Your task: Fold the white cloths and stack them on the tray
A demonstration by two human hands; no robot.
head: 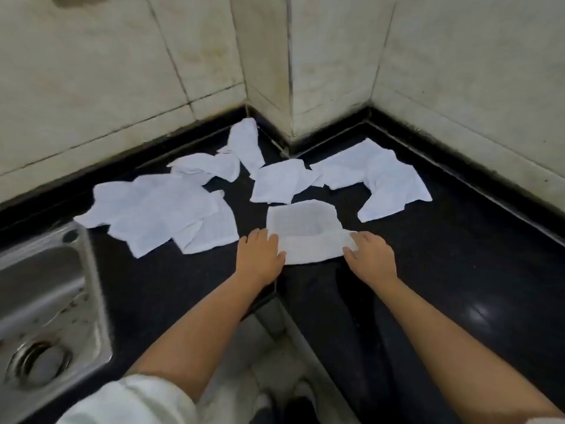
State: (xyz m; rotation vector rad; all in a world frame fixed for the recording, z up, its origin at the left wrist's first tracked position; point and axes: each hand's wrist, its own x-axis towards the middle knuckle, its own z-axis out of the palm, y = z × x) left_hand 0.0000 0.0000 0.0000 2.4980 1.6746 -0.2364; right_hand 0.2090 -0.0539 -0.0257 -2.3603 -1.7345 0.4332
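Black corner counter (458,270) under pale tiled walls (91,71); both hands' fingers (260,237) pinching a white cloth (305,231).

Both hands are on one white cloth (305,232) at the near edge of the black table (458,270), left hand (261,252) and right hand (371,255) each pinching a side. Loose cloths (159,212) lie scattered behind it, and a steel sink (46,301) sits off to the left.
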